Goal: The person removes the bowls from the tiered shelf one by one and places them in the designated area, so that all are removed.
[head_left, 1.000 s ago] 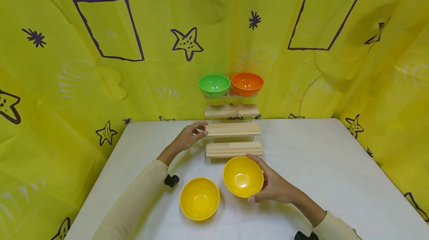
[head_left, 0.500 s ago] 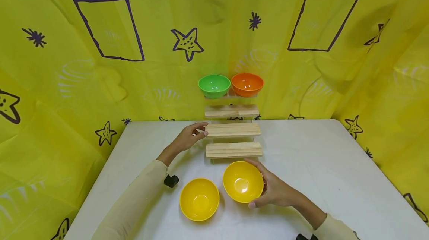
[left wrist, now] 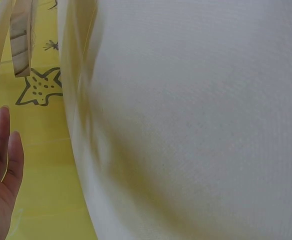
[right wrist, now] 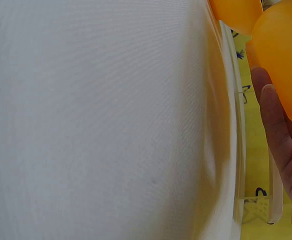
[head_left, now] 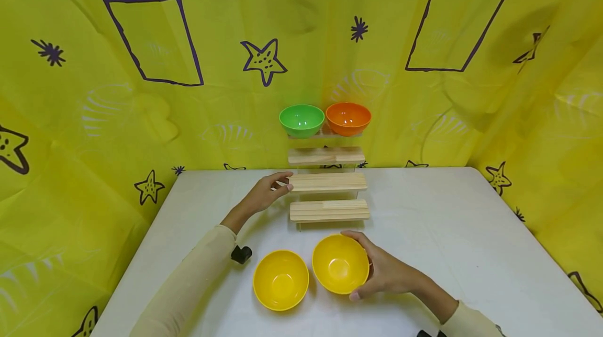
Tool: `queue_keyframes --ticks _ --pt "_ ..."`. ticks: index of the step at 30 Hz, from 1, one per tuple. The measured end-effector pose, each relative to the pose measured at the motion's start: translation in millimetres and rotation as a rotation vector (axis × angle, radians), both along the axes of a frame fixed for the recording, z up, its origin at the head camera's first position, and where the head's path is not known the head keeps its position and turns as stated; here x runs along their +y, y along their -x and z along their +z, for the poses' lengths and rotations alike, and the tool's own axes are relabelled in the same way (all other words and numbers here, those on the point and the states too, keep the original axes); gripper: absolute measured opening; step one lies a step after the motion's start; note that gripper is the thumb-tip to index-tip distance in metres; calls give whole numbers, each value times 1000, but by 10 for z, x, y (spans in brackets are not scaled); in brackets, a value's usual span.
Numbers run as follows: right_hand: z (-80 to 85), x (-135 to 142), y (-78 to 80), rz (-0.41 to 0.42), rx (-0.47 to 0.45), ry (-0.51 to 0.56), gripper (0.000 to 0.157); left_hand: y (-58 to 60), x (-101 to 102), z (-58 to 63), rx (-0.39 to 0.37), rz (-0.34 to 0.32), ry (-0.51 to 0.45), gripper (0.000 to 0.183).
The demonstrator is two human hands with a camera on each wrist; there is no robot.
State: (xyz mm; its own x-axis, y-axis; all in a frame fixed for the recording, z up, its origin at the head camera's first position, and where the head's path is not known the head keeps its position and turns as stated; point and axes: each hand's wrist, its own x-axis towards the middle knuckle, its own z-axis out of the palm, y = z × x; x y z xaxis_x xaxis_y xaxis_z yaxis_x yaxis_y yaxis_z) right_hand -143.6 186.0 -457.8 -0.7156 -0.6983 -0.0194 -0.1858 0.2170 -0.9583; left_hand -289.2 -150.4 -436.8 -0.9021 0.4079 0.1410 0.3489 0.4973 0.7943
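Note:
My right hand [head_left: 388, 271] grips a yellow bowl [head_left: 340, 265] by its right side, thumb toward me and fingers at the far side. In the right wrist view, the fingers [right wrist: 273, 117] lie along the orange-looking bowl [right wrist: 283, 65]. A second yellow bowl [head_left: 281, 280] stands on the table just left of it. My left hand [head_left: 264, 191] holds the left end of a plank on a wooden tiered stand [head_left: 327, 182], thumb in front and fingers behind. A green bowl [head_left: 302, 121] and an orange bowl [head_left: 348, 119] sit side by side on the top tier.
A white-covered table [head_left: 424, 222] carries the stand near its back edge. Yellow patterned curtain [head_left: 306, 23] surrounds the back and sides. The lower planks [head_left: 330, 211] bear no bowls. A black wrist device [head_left: 241, 254] sits at the left sleeve.
My right hand has drawn its yellow bowl toward me, away from the lowest plank and level with the other yellow bowl. The left hand has stayed at the stand.

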Motion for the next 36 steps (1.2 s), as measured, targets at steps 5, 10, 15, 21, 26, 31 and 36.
queue_keyframes --ticks 5,10,15,21,26,31,36 --pt "-3 -4 -5 7 -9 -6 104 -12 -1 10 -2 -3 -9 48" --pt "-15 -10 -3 3 -18 -37 104 -14 2 13 -4 -3 -15 48" --pt "-37 -7 -1 9 19 -65 105 -8 2 7 -8 1 -11 48" --pt "-63 -10 -7 -1 41 -97 107 17 -1 -14 3 1 4 48" --pt "-78 -23 -13 0 61 -121 108 14 -3 -17 5 4 6 49" --pt "-92 -26 -5 -1 98 -141 108 13 0 -13 12 3 9 48" --pt "-80 -31 -4 2 102 -144 108 5 0 -1 9 1 11 49"
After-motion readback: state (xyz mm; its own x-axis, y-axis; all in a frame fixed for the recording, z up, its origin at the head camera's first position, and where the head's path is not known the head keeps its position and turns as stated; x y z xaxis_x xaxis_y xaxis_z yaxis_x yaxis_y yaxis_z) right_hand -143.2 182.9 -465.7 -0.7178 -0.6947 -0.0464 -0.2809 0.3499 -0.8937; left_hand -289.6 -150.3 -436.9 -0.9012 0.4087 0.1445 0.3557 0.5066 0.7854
